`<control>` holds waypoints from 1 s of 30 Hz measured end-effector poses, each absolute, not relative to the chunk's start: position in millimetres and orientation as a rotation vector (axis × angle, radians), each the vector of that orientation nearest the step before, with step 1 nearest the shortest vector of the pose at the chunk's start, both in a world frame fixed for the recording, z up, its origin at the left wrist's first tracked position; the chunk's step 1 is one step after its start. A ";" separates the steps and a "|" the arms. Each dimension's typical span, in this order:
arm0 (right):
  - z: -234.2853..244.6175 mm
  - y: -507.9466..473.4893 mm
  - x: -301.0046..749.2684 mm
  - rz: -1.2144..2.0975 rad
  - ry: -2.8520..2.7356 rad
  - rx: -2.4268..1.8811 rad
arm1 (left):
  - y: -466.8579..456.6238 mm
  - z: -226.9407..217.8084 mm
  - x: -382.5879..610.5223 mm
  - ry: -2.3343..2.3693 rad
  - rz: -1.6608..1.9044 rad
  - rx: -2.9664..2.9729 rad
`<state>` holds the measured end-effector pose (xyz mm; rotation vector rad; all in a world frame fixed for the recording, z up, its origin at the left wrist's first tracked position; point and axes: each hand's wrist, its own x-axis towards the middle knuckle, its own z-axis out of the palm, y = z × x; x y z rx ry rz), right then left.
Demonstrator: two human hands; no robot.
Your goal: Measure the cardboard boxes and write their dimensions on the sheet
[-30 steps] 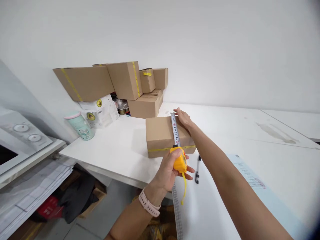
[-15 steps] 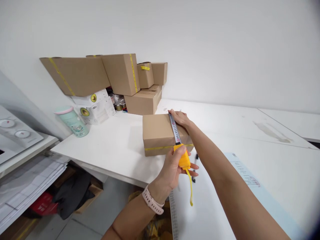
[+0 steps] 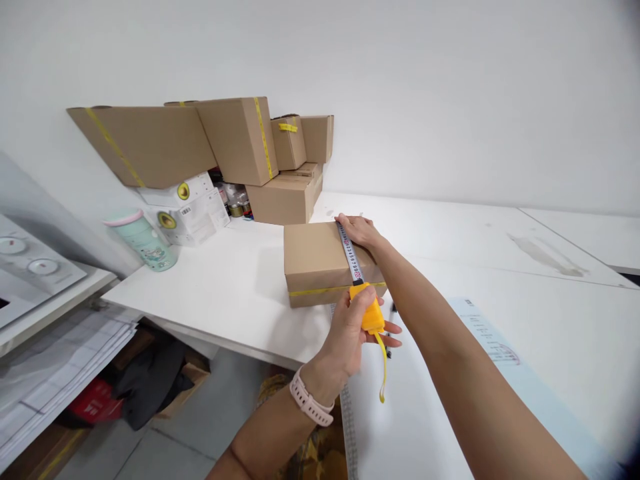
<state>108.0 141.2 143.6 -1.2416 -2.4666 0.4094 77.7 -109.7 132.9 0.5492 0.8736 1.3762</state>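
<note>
Right hand (image 3: 362, 231) has shifted onto the blade end of one tape measure (image 3: 373, 318), its grip hard to tell; left hand (image 3: 346, 330) clamps the case, blade crossing one cardboard box (image 3: 315, 252) on the worktop (image 3: 235, 280).

Prob. office wkrm: ctn stack (image 3: 236, 141), doc (image 3: 493, 343), microwave (image 3: 30, 283).

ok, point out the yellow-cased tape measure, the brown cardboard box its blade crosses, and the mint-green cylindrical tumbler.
Yellow-cased tape measure (image 3: 373, 318), head view: on the case.
Brown cardboard box (image 3: 325, 255), head view: on the top face.
Mint-green cylindrical tumbler (image 3: 146, 244), head view: on the side wall.
</note>
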 end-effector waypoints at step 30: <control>143.5 117.5 200.4 0.822 -1.473 -1.264 | -161.6 96.8 8.0 1.244 1.925 0.965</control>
